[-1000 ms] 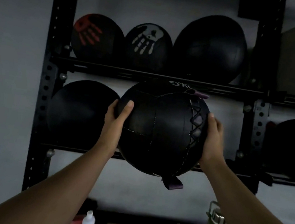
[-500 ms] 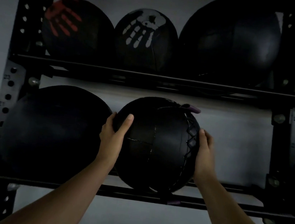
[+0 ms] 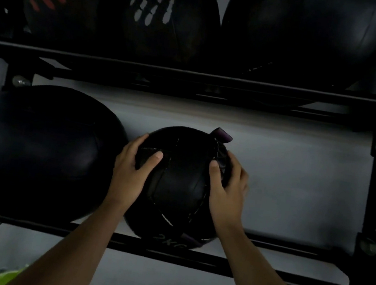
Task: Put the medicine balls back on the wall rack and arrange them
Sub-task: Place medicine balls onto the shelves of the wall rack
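On the lower rack rail (image 3: 283, 279), both hands grip a black, stitched medicine ball (image 3: 176, 188).

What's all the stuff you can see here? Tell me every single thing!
Small ball: 1, black with a purple tab, lower shelf, middle, held by both hands.
Big ball: 1, black, lower shelf, left, touching the small ball.
Red-handprint ball: 1, black, upper shelf, left.
White-handprint ball: 1, black, upper shelf, middle.
Plain ball: 1, black, upper shelf, right.
Rack: 1, black metal, against the grey wall.
Yellow-green thing: 1, bottom left corner, too cut off to tell.
Left hand: 1, on the small ball's left side.
Right hand: 1, on its right side.
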